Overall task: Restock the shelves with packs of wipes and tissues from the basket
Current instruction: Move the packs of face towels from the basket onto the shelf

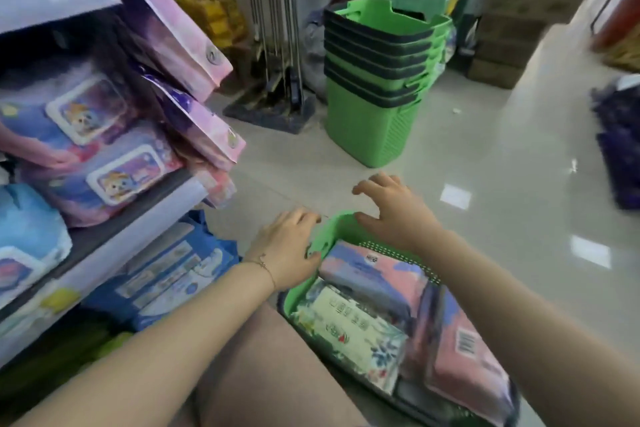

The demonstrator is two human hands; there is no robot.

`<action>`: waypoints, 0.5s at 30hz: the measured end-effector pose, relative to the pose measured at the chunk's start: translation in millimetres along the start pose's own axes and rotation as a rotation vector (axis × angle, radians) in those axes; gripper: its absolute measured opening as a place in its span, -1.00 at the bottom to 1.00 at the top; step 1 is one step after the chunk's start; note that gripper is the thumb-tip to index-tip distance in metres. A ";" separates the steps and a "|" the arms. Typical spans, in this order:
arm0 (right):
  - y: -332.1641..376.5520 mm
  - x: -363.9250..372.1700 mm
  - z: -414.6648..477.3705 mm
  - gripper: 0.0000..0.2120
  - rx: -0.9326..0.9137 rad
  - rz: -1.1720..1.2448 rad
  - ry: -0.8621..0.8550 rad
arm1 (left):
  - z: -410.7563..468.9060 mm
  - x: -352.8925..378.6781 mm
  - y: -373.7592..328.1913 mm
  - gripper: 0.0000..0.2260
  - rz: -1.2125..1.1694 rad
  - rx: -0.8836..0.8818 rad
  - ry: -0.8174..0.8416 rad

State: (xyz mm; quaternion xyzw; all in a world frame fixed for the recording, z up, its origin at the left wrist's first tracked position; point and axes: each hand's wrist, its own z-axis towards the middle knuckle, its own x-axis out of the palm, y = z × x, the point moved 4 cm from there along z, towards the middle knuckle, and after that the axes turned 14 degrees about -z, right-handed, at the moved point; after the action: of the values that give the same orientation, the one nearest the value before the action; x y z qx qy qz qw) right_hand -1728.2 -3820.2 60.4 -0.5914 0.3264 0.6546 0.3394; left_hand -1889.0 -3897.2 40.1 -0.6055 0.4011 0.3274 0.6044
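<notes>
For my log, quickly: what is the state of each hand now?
Left hand: at the basket rim, grip cannot be told.
Right hand: open, fingers spread, holding nothing.
</notes>
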 end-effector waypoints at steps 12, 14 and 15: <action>-107.8 143.4 -123.3 -0.08 0.726 -0.028 0.705 | 3.2 123.1 -10.8 -0.52 -0.010 -0.028 0.383; -103.4 154.9 -131.3 -0.02 0.753 0.023 0.728 | 3.9 124.8 -5.4 -0.53 -0.030 -0.041 0.385; -100.5 156.4 -133.7 -0.06 0.777 0.053 0.719 | 4.5 124.6 -2.4 -0.53 -0.059 -0.052 0.379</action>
State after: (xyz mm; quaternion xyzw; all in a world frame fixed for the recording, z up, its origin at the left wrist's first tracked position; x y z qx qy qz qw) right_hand -1581.8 -3866.0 -109.6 -0.6005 0.6557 0.2495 0.3836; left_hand -1828.7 -3904.1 -68.8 -0.6833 0.4813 0.1999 0.5114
